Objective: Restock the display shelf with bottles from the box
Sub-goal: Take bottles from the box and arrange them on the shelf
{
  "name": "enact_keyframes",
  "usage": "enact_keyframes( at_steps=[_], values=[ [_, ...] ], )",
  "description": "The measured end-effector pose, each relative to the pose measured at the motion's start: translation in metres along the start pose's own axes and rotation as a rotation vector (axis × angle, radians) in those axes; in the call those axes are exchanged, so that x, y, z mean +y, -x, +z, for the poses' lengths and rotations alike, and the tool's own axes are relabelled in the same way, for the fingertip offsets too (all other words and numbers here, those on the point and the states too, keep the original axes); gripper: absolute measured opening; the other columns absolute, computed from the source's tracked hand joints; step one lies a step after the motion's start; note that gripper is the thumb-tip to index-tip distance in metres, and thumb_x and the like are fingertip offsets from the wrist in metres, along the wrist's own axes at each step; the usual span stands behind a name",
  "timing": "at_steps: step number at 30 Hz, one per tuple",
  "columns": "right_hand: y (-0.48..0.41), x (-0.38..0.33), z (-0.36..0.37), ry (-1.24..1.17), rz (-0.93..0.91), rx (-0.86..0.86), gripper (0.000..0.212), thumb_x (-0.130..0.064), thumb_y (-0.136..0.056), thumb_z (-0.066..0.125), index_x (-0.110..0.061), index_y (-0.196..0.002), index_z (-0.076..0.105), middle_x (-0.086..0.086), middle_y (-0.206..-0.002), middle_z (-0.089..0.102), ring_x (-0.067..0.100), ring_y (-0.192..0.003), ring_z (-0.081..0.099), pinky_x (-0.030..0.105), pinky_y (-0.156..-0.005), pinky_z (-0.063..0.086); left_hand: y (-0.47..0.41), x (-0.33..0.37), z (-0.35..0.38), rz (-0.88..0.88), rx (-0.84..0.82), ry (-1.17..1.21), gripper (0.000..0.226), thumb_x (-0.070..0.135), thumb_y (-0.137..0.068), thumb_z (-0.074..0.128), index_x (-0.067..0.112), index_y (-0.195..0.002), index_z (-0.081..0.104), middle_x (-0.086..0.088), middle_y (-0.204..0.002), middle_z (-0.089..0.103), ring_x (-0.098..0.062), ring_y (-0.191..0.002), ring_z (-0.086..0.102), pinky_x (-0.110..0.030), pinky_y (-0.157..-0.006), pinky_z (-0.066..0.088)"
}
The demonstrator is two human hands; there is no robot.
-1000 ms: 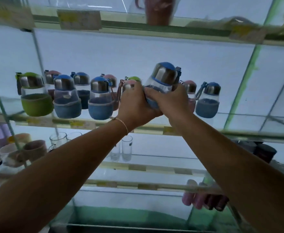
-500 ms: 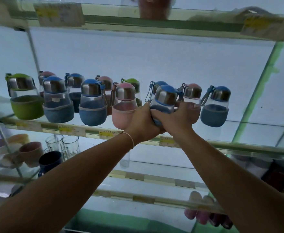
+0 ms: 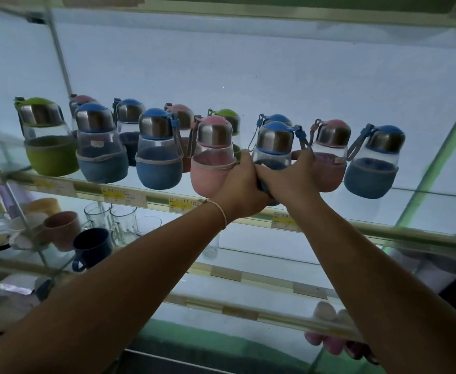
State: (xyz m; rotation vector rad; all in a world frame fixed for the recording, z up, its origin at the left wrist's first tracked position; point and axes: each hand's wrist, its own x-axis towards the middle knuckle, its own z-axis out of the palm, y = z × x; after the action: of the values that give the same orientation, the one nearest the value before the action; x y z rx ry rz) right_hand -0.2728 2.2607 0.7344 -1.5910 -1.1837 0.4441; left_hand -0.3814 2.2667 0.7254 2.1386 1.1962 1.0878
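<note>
Both hands are up at the glass shelf [image 3: 424, 207], front edge, approx mid-row. The blue bottle [image 3: 275, 147] is gripped btwn them: the left hand [image 3: 244, 186] has its fingers curled round the bottle's left side, and the right hand [image 3: 289, 179] has fingers and thumb wrapped round the right side and front. Both grips are tight, no gap showing. A thin bracelet [image 3: 219, 209] sits on the left wrist.

The bottle stands upright, long axis vert., steel cap w/ blue top pointing up. Its strap loop hangs off the cap's right side. The lower body and sleeve are mostly covered by the hands, so I can't tell if the base sits on the glass.

It sits in the front row btwn a pink bottle [image 3: 213, 157] just to its left, which the left fingertips touch, and a second pink bottle [image 3: 329, 157] just to its right, against the right fingers. A blue-capped bottle [image 3: 275, 119] stands right behind it. Near the shelf's right end is a blue-sleeved bottle [image 3: 374, 164], and at the left end a green bottle [image 3: 46, 141]. More blue ones stand btwn, all upright w/ caps up.

A price tag [image 3: 123, 197] is stuck on the front edge. On the shelf below, left side, are a dark blue mug [image 3: 93, 247], a pinkish mug [image 3: 62, 228] and clear glass mugs [image 3: 123, 222].
</note>
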Motion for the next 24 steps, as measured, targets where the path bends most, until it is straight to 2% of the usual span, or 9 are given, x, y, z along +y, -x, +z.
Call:
enact_keyframes(
  at_steps=[2,4,7,13,15,17,19,22,24],
  values=[
    [0.000,0.000,0.000,0.013,-0.009,0.018,0.086,-0.065,-0.035,0.068,-0.031,-0.107,0.036,0.002,-0.113,0.059,0.026,-0.100,0.065,0.047,-0.080,0.060,0.000,-0.001,0.000,-0.006,0.005,0.002,0.076,0.012,-0.079,0.075,-0.002,-0.138,0.028,-0.003,-0.100,0.062,-0.004,-0.081,0.060,-0.015,-0.069,0.052],
    [0.002,-0.001,0.000,0.022,-0.011,0.024,0.085,-0.065,-0.036,0.068,-0.031,-0.107,0.036,0.002,-0.113,0.060,0.026,-0.100,0.065,0.047,-0.080,0.060,0.001,0.000,0.000,-0.020,0.046,-0.068,0.069,0.018,-0.081,0.072,0.003,-0.137,0.033,-0.009,-0.110,0.063,-0.018,-0.094,0.062,-0.022,-0.079,0.049],
    [0.003,-0.003,0.000,0.043,-0.010,0.029,0.087,-0.065,-0.038,0.068,-0.029,-0.111,0.038,0.003,-0.115,0.060,0.026,-0.102,0.064,0.046,-0.084,0.059,0.004,0.002,0.001,-0.025,0.071,-0.072,0.067,0.022,-0.081,0.070,0.005,-0.135,0.036,-0.010,-0.113,0.062,-0.023,-0.099,0.061,-0.023,-0.078,0.044],
    [0.012,-0.009,-0.004,0.104,-0.015,0.025,0.093,-0.055,-0.059,0.079,-0.017,-0.136,0.042,0.006,-0.128,0.058,0.028,-0.112,0.061,0.050,-0.091,0.056,0.017,0.004,-0.005,0.028,0.088,-0.105,0.064,0.022,-0.081,0.068,0.001,-0.134,0.039,-0.014,-0.116,0.061,-0.028,-0.104,0.059,-0.031,-0.087,0.047],
    [0.019,-0.012,-0.002,0.128,-0.019,0.053,0.094,-0.052,-0.063,0.081,-0.016,-0.140,0.041,0.007,-0.130,0.058,0.029,-0.114,0.061,0.049,-0.091,0.056,0.024,0.005,-0.013,0.063,0.087,-0.111,0.054,0.021,-0.083,0.068,0.002,-0.127,0.043,-0.010,-0.110,0.061,-0.022,-0.099,0.060,-0.028,-0.083,0.047],
    [0.028,-0.016,0.001,0.156,-0.020,0.093,0.091,-0.050,-0.067,0.081,-0.017,-0.141,0.040,0.007,-0.130,0.058,0.029,-0.114,0.061,0.049,-0.092,0.055,0.031,0.006,-0.024,0.103,0.062,-0.071,0.038,0.017,-0.084,0.070,0.010,-0.112,0.044,0.008,-0.091,0.056,-0.004,-0.080,0.056,-0.012,-0.070,0.043],
    [0.041,-0.022,0.005,0.190,-0.055,0.154,0.089,-0.051,-0.066,0.081,-0.017,-0.139,0.042,0.007,-0.128,0.058,0.029,-0.113,0.061,0.048,-0.091,0.054,0.038,0.004,-0.036,0.143,0.061,-0.071,0.037,0.014,-0.085,0.071,0.017,-0.106,0.041,0.019,-0.080,0.045,0.004,-0.069,0.047,-0.002,-0.060,0.038],
    [0.063,-0.036,0.016,0.237,-0.121,0.226,0.092,-0.053,-0.065,0.081,-0.017,-0.139,0.042,0.009,-0.132,0.053,0.030,-0.119,0.056,0.053,-0.093,0.053,0.051,-0.002,-0.053,0.193,0.069,-0.114,0.038,0.013,-0.082,0.072,0.015,-0.110,0.046,0.012,-0.084,0.047,-0.003,-0.071,0.047,-0.007,-0.056,0.036],
    [0.077,-0.048,0.026,0.293,-0.176,0.254,0.092,-0.055,-0.069,0.079,-0.016,-0.142,0.040,0.009,-0.137,0.049,0.032,-0.124,0.051,0.054,-0.097,0.050,0.060,-0.010,-0.065,0.215,0.078,-0.106,0.038,0.012,-0.079,0.073,0.013,-0.109,0.050,0.004,-0.093,0.057,-0.009,-0.081,0.052,-0.014,-0.066,0.039]
  ],
)
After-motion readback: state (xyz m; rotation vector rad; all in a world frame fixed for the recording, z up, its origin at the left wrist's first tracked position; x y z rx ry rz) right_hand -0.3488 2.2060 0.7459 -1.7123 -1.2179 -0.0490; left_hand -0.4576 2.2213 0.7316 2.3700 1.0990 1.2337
